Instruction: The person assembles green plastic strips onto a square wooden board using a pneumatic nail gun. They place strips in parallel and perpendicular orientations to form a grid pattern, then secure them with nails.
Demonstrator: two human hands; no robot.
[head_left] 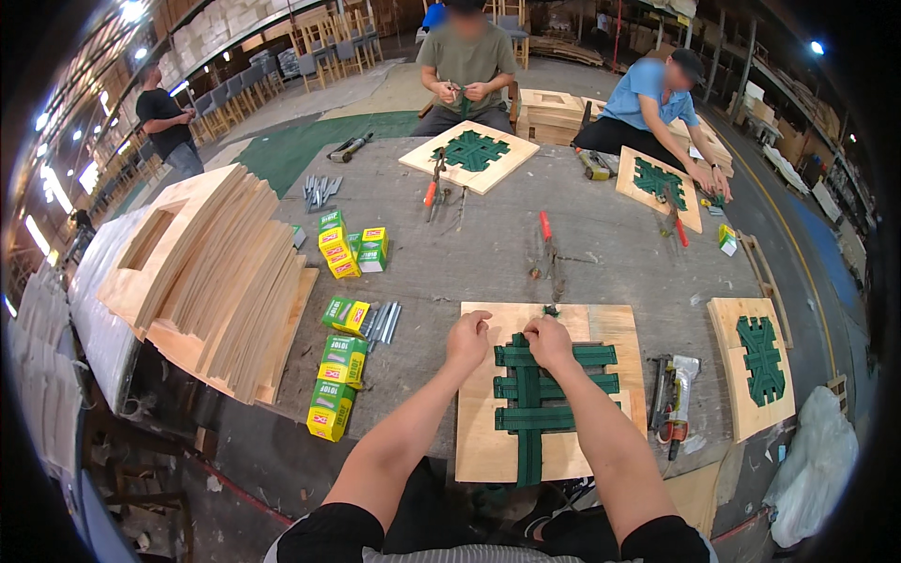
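In front of me lies a square wooden board [477, 448] with green webbing straps [530, 446] across it. Several straps run sideways and a lengthwise one crosses them, its near end hanging to the board's front edge. My right hand [548, 342] is closed at the far end of the lengthwise strap, fingers pinched on the webbing. A small green bit of strap shows just beyond those fingertips. Over the board's far left part, my left hand [468, 340] has its fingers curled together; whatever they hold, if anything, is too small to make out.
A staple gun [678, 403] lies right of the board. Left are staple boxes [343, 358], loose staple strips [383, 324] and stacked wooden panels [221, 281]. Red-handled pliers [546, 239] lie beyond; a finished-looking webbed board [751, 371] sits right. Two people work across the table [422, 249].
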